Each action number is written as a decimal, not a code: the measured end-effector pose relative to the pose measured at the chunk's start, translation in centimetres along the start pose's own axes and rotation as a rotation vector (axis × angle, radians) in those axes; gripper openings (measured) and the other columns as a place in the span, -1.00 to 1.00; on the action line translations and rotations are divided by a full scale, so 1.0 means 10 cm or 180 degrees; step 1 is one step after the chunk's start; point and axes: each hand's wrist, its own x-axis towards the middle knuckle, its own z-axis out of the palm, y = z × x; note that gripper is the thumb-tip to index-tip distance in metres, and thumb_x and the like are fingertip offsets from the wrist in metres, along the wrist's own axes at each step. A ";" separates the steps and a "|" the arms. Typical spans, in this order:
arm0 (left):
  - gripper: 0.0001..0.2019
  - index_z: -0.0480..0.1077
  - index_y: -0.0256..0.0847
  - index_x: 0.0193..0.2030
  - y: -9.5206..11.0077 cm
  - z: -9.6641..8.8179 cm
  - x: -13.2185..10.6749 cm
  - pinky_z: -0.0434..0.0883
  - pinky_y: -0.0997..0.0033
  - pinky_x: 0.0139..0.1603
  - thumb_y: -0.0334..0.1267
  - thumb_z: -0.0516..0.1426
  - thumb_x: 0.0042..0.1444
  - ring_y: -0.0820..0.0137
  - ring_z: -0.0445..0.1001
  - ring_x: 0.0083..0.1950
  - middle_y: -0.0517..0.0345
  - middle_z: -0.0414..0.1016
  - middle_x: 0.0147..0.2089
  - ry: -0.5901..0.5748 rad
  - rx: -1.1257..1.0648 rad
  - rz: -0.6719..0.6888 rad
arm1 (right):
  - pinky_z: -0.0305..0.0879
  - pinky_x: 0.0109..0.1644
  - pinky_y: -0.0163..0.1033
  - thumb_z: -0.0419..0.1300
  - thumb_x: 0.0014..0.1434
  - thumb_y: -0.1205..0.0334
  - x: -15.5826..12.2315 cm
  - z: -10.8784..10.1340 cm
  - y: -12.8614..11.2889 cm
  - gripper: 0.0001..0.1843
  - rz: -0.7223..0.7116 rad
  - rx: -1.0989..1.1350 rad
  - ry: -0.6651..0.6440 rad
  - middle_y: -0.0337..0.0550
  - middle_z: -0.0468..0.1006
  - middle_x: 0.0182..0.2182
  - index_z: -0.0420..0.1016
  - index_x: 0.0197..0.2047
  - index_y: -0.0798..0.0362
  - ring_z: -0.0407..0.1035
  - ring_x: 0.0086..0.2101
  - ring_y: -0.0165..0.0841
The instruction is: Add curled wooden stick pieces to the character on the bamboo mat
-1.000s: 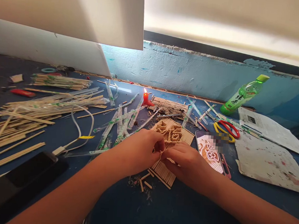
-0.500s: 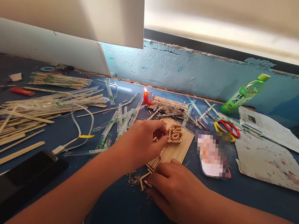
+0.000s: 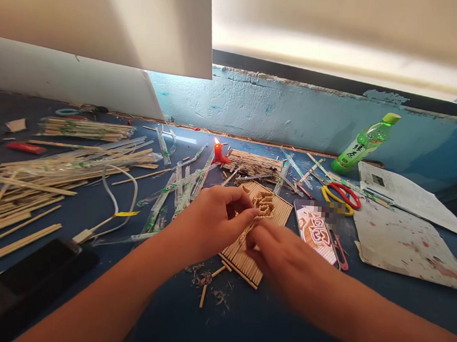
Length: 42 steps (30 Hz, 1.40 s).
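In the middle of the table lies a flat board of wooden sticks (image 3: 282,213) set side by side. A raised curled figure of small pale wooden pieces (image 3: 264,204) stands on its upper part. My left hand (image 3: 219,220) is over the board's left side, thumb and fingers pinched together beside the figure. Close against those fingertips is my right hand (image 3: 281,249), its fingers bent and closed above the board. Whatever either pinch may hold is too small or hidden. Short cut stick pieces (image 3: 203,296) lie just below the board.
A lit red candle (image 3: 218,153) burns beyond my hands. To the right are a phone (image 3: 315,233) showing a picture, red-and-yellow-handled scissors (image 3: 339,196), papers (image 3: 400,242) and a green bottle (image 3: 363,146). Loose chopsticks (image 3: 25,186), a white cable (image 3: 133,198) and a black device (image 3: 26,276) occupy the left.
My right hand has moved up from the short stick pieces at the board's lower edge to my left fingertips. The left hand stays pinched by the figure. The view has shifted slightly.
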 end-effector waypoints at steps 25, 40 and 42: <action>-0.81 0.50 -0.22 -0.17 0.02 0.01 0.08 0.37 0.41 -0.34 -0.16 0.23 0.16 0.47 0.38 -0.39 0.12 0.52 -0.28 -0.0117 -0.1354 -0.0414 | 0.20 -0.22 -0.15 0.12 0.21 0.21 0.66 -0.72 1.59 -0.80 0.1102 -0.0582 0.0405 -0.04 0.60 -0.23 0.53 -0.16 0.04 0.42 -0.28 -0.24; -0.79 0.50 -0.19 -0.20 0.05 0.02 0.09 0.32 0.43 -0.34 -0.12 0.26 0.12 0.46 0.37 -0.36 0.15 0.53 -0.30 0.0035 -0.1292 -0.0591 | 0.18 -0.33 -0.20 0.07 0.25 0.18 0.63 -0.58 1.85 -0.82 0.1494 -0.0147 0.0477 -0.03 0.54 -0.37 0.45 -0.26 0.07 0.36 -0.40 -0.30; -0.80 0.50 -0.19 -0.20 0.05 0.03 0.09 0.32 0.43 -0.35 -0.12 0.25 0.12 0.47 0.36 -0.38 0.15 0.53 -0.29 0.0048 -0.1271 -0.0584 | 0.19 -0.37 -0.22 0.03 0.27 0.14 0.64 -0.61 1.84 -0.78 0.1532 0.0176 0.0524 -0.03 0.52 -0.37 0.42 -0.27 0.07 0.34 -0.45 -0.35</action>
